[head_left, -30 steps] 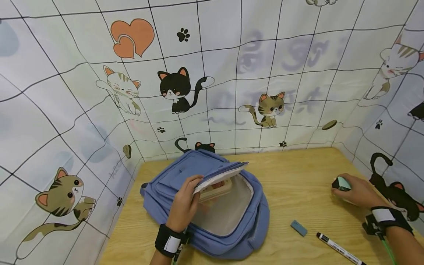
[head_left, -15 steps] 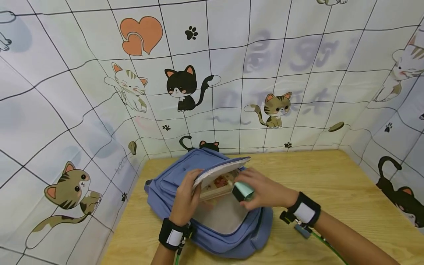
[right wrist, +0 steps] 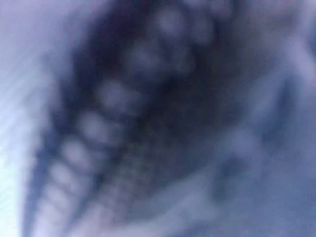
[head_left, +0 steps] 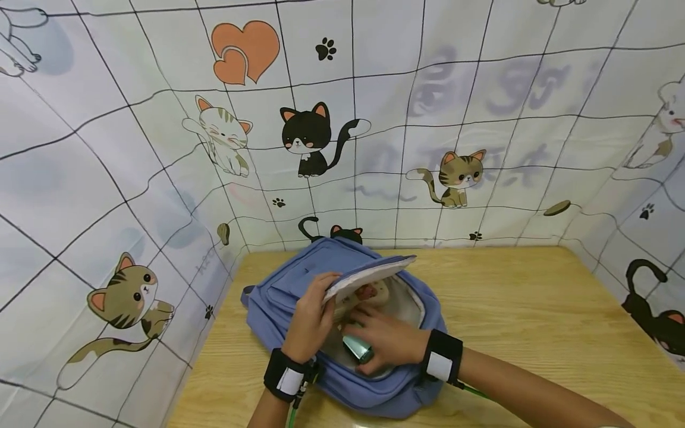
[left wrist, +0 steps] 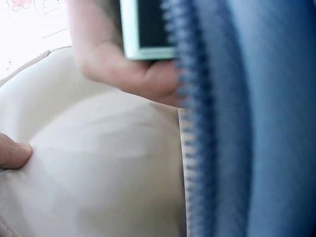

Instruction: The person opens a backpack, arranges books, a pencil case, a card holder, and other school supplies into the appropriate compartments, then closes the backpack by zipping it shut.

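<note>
A blue backpack (head_left: 299,279) lies on the table with its main compartment unzipped. My left hand (head_left: 310,321) grips the edge of its front flap (head_left: 374,274), lifting it away from the opening. My right hand (head_left: 385,339) reaches into the opening and holds a mint-green block (head_left: 357,348) with a dark end. Seen from the left wrist, the block (left wrist: 129,29) shows a mint frame around a black face, with fingers curled under it. Behind the right hand, partly covered by the flap, lies a pale box (head_left: 374,292) with a red pattern on its lid.
The pale lining (left wrist: 108,158) of the backpack fills much of the left wrist view, beside a blue zipper (left wrist: 190,123). Blurred zipper teeth (right wrist: 79,153) fill the right wrist view. A cloth printed with cats (head_left: 374,196) hangs around the wooden table (head_left: 514,297).
My right hand has carried the mint-green block leftward from the table's right side into the backpack opening. The left hand keeps hold of the flap. The marker and blue eraser have dropped from sight.
</note>
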